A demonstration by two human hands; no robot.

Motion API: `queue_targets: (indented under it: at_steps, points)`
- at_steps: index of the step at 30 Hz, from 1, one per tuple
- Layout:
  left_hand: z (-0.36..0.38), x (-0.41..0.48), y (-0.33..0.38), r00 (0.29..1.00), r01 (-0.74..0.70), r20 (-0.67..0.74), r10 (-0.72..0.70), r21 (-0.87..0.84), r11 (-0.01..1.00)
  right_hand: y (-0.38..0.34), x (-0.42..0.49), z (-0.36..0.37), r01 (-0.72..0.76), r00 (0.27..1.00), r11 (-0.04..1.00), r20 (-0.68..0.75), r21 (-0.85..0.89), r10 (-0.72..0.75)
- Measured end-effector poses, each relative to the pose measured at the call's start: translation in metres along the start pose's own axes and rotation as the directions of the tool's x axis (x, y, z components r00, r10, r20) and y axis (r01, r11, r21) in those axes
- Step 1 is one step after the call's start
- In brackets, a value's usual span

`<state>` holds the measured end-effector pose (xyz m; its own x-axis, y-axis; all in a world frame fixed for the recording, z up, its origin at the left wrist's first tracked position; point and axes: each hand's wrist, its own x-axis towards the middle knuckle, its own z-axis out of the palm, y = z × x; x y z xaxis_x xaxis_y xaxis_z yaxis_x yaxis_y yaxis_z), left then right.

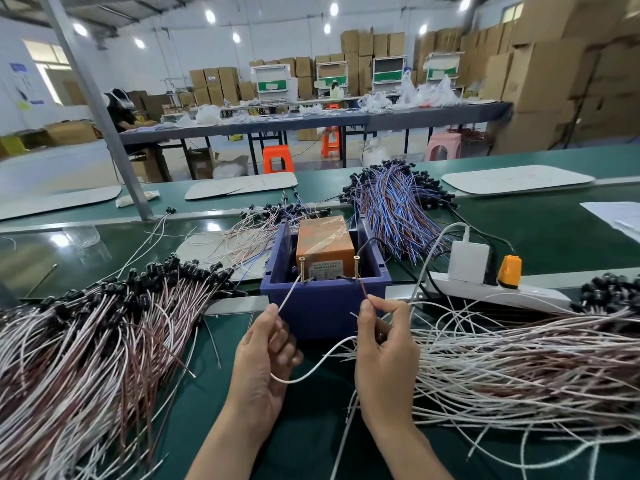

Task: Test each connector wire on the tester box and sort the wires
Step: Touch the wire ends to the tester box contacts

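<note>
White wire: the white wire (pixel 289 295) is pinched near its end by the left hand (pixel 266 355). Its tip reaches up to the foot of the left screw (pixel 302 270); its slack loops under that hand and runs across to the right hand (pixel 381 348).
Red wire: the red wire (pixel 365 291) is pinched between the right hand's thumb and forefinger. Its end stands up just below the right screw (pixel 356 268); I cannot tell whether they touch.
Hands: both are curled narrow, each holding its wire, just in front of the box.
Tester box: the orange tester box (pixel 325 244) sits in a blue bin (pixel 325 306), straight ahead of both hands.
Left pile: a pile of white and brown wires (pixel 104 334) with black ends lies left of the left hand.
Right pile: a second pile (pixel 519 351) spreads right of the right hand.
Beyond the box: a bundle of blue wires (pixel 394 209).
Power strip: the power strip (pixel 485 289) lies past the right hand, holding plugs.
Bench: the green bench (pixel 311 427) carries everything.
</note>
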<state>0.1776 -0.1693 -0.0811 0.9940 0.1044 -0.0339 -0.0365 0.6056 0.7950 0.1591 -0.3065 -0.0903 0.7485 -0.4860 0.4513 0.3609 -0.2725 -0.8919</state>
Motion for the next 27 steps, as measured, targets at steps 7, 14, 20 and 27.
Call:
queue_targets:
  at_steps: [7,14,20,27]
  points:
    - [-0.0005,0.0001,-0.0002,1.0,0.009,0.012,-0.009,0.004,1.0,-0.0004,-0.0013,-0.0008,-0.007,0.999,1.0,0.031,-0.001,0.007]
    - [0.0018,-0.0002,0.0,1.0,0.029,-0.008,-0.029,0.007,1.0,0.0001,-0.0024,-0.0023,-0.001,0.998,1.0,0.057,0.004,0.0]
    - [0.0045,-0.0026,0.0024,1.0,0.029,0.004,-0.029,-0.034,0.999,-0.0014,-0.0018,-0.0032,-0.005,0.998,1.0,0.063,0.01,0.005]
    - [0.0044,-0.0026,0.0058,0.999,0.031,-0.017,-0.033,-0.104,0.994,-0.0012,-0.0019,-0.0034,-0.002,0.998,1.0,0.066,-0.001,0.002]
